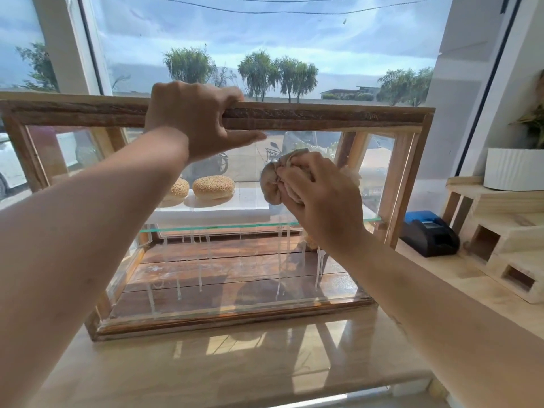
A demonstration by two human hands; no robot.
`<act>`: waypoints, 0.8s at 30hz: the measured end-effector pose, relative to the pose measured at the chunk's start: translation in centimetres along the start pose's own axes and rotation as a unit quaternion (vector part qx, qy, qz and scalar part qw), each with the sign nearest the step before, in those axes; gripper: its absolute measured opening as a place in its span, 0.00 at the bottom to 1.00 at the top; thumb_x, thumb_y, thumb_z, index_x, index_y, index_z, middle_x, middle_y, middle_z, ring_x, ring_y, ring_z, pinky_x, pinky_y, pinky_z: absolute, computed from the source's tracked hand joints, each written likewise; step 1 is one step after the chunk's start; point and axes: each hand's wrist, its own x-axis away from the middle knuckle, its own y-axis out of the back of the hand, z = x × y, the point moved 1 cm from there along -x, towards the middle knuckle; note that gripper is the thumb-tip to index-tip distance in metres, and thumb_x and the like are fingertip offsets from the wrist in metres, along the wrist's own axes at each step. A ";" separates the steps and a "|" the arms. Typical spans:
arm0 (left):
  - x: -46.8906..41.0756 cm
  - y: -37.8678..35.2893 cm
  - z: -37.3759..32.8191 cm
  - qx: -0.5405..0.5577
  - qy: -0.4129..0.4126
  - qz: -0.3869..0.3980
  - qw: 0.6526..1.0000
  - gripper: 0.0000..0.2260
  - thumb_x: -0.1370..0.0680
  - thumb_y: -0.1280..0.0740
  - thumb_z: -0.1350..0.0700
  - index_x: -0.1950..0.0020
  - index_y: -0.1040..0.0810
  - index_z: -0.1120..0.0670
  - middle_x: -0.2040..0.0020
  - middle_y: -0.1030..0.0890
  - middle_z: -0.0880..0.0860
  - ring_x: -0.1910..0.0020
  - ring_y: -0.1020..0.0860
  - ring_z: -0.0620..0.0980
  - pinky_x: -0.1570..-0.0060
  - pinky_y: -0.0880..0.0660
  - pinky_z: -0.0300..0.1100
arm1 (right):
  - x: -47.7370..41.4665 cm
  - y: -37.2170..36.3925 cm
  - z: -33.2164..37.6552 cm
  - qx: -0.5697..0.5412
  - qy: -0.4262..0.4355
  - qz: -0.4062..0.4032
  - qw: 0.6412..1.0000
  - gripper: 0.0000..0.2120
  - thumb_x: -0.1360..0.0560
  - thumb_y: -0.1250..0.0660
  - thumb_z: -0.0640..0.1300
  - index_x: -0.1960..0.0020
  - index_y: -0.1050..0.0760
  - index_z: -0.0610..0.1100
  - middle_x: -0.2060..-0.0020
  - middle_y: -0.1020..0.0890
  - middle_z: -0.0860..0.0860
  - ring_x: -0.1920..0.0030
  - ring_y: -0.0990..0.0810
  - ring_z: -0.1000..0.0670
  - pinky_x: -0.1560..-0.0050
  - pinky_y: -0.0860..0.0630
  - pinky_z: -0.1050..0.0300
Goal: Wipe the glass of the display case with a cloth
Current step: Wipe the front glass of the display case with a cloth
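A wooden-framed display case [323,114] with glass walls stands on the counter in front of me. My left hand [194,119] grips its top wooden rail, fingers over the far side and thumb against the glass below. My right hand [321,195] holds a bunched beige cloth [273,184] and presses it against the front glass [223,260], right of centre at mid height. White streaks of liquid run down the lower part of the glass. Two sesame buns [213,187] lie on the glass shelf inside.
The case sits on a glossy beige counter [235,363] before a large window. To the right are a small black and blue printer [428,234], a stepped light-wood stand [500,245] and a white plant pot [513,169].
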 end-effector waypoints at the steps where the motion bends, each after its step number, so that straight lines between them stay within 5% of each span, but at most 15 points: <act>1: 0.0 0.0 0.0 -0.002 -0.003 -0.001 1.000 0.43 0.33 0.56 0.18 0.41 0.22 0.46 0.65 0.19 0.51 0.65 0.20 0.55 0.61 0.27 0.43 | -0.4 -0.7 0.6 0.005 0.027 0.021 0.999 0.05 0.23 0.31 0.44 0.48 0.20 0.44 0.51 0.20 0.45 0.57 0.20 0.45 0.66 0.23 0.50; 9: 0.0 0.1 0.2 -0.021 -0.021 -0.012 0.999 0.41 0.31 0.56 0.18 0.44 0.21 0.48 0.66 0.20 0.51 0.67 0.21 0.54 0.63 0.31 0.41 | 2.6 -1.2 -2.0 0.076 0.045 0.078 0.993 0.05 0.24 0.29 0.42 0.49 0.22 0.44 0.51 0.21 0.44 0.58 0.21 0.44 0.67 0.23 0.50; 15: 0.0 0.0 0.0 -0.016 -0.019 -0.025 0.999 0.40 0.31 0.54 0.19 0.44 0.21 0.47 0.64 0.18 0.51 0.65 0.19 0.55 0.62 0.28 0.42 | 2.8 0.8 -3.0 0.052 -0.017 0.062 0.997 0.07 0.25 0.27 0.44 0.50 0.21 0.43 0.52 0.21 0.44 0.55 0.20 0.43 0.65 0.21 0.52; 24: 0.1 0.0 0.1 -0.015 -0.021 -0.038 0.999 0.37 0.29 0.52 0.19 0.47 0.21 0.47 0.65 0.19 0.50 0.65 0.19 0.55 0.62 0.25 0.43 | 0.5 -2.1 -0.4 0.051 0.079 0.074 0.993 0.07 0.25 0.29 0.42 0.48 0.20 0.45 0.51 0.19 0.45 0.59 0.21 0.45 0.67 0.23 0.51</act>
